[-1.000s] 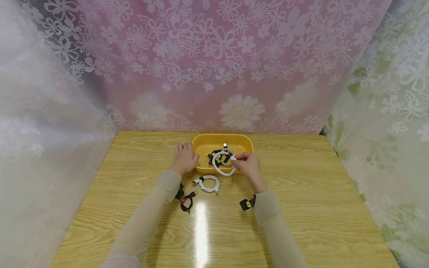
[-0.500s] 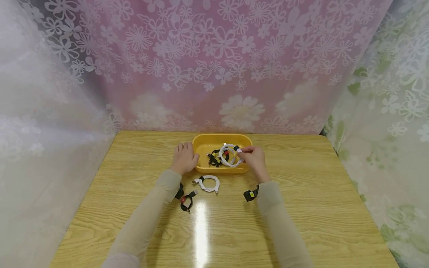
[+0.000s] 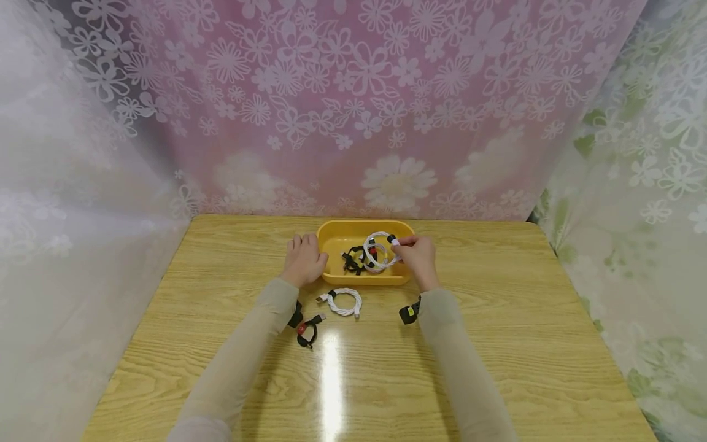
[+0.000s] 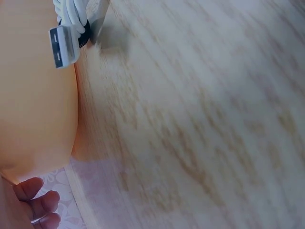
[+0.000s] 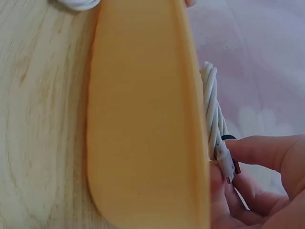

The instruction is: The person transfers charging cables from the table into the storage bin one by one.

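My right hand [image 3: 418,258] pinches a coiled white braided cable [image 5: 212,114] between thumb and fingers, beside its connector and black tie. The coil hangs over the right part of a yellow bin [image 3: 367,280]. Inside the bin lie several coiled cables, among them black cables [image 3: 351,263] and a white one partly hidden behind the held coil. My left hand [image 3: 302,261] holds the bin's left end, thumb over the rim and fingers bent down outside. On the table in front of the bin are another coiled white cable [image 3: 345,314] and a small black cable with a red tie [image 3: 301,329].
A wooden table [image 3: 513,344] carries everything. Pink floral curtain [image 3: 353,110] hangs right behind its back edge, and pale curtains flank both sides. Black wrist cameras [image 3: 409,314] sit under the sleeves.
My right hand has carried the white cable from the bin's front rim rightward and further back over the bin. My left hand stays in place at the left end.
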`<state>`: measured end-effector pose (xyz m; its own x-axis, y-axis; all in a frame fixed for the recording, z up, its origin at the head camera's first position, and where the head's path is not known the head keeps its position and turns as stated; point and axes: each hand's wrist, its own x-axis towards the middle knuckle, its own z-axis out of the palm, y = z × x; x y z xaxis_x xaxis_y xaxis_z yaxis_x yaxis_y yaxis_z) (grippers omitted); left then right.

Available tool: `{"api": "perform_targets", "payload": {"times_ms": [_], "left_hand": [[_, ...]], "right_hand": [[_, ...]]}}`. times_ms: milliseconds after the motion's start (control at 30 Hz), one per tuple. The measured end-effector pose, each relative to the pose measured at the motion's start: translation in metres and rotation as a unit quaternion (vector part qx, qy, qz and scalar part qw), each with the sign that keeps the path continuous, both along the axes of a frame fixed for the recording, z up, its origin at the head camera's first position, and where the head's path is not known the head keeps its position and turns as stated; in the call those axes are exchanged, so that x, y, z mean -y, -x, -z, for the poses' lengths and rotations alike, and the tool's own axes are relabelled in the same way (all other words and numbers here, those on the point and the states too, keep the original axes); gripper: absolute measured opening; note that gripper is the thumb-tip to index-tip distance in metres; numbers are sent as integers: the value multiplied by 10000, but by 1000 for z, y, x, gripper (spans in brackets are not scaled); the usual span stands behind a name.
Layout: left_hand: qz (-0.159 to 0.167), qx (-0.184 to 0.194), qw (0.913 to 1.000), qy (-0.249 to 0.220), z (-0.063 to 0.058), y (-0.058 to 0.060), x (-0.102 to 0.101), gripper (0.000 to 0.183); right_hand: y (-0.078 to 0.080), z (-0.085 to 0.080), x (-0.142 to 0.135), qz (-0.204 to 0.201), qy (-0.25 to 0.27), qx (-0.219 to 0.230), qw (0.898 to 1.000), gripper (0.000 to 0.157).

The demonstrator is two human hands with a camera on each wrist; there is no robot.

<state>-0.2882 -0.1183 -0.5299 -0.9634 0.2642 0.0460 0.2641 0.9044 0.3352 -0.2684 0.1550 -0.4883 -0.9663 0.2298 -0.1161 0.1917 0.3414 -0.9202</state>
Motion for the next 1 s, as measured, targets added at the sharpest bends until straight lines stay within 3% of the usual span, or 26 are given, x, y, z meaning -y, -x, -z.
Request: {"api": "perform_targets", "payload": {"times_ms": [167,367,600,867,1000], "left_hand": [[-12,-44,10000,-43,2,2,1,23],[-21,-24,10000,-39,3,2,2,24],[12,59,10000,44,2,2,2,30],[-3,-2,10000,0,1,1,1,24],[-2,15,10000,18,0,-1,1,25]], "right_hand": [[6,6,2,107,-602,-123,9981,19],[8,6,7,102,-1526,-231,9880,18],[11,9,12,20,-2067,-323,9779,12],[17,18,17,-58,-2493,-391,9676,11],[20,22,18,-116,-2714,-168,9622,24]]}}
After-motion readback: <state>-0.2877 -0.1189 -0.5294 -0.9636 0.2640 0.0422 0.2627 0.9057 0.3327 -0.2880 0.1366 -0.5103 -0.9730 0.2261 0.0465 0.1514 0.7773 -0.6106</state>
